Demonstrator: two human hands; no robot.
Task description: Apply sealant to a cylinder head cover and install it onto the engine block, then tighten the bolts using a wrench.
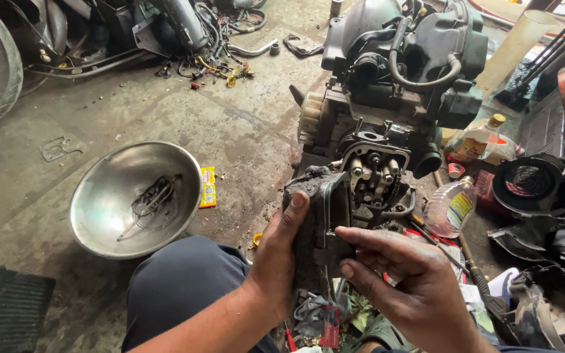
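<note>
Big greasy engine block (pixel 393 85) sits on the concrete floor (pixel 230 124), hoses all over the top and the valve gear exposed on the near face. Left of it there's a shiny steel bowl (pixel 119 209) with a few small metal bits lying in it, and a little yellow packet (pixel 208 187) just beside its rim. Right in front of the open engine face is the crusty black cover (pixel 318 216), held up off the floor: left hand (pixel 279 258) wrapped round its left side with the thumb on top, right hand (pixel 407 281) pinching its lower right edge between fingers and thumb. Clear plastic bottle (pixel 450 208) lies near the engine's right side.
</note>
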